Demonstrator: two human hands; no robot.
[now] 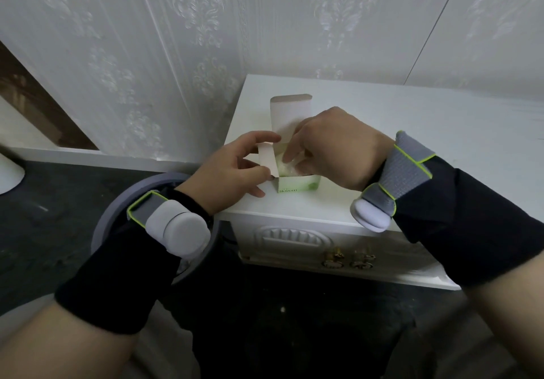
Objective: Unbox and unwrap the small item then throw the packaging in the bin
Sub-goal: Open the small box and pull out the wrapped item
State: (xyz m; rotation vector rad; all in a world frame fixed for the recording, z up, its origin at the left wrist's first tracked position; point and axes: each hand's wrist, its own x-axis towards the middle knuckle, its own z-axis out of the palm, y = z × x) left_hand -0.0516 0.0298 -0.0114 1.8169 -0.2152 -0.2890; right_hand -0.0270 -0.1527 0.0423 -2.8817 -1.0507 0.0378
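A small white and green box (pixel 297 185) stands on the white cabinet top (pixel 412 154), its top lid flap (pixel 290 112) standing open and upright. My left hand (pixel 232 169) grips the box's left side and holds a side flap (pixel 267 159) out. My right hand (pixel 332 149) reaches into the box mouth from above, with its fingertips pinching a pale, plastic-wrapped item (pixel 290 164) inside. Most of that item is hidden by the box and my fingers.
A round grey bin (pixel 117 205) stands on the dark floor just left of the cabinet, under my left wrist. The cabinet's front has brass handles (pixel 347 259). Patterned white wallpaper lies behind. A white object (pixel 8 172) sits at the far left.
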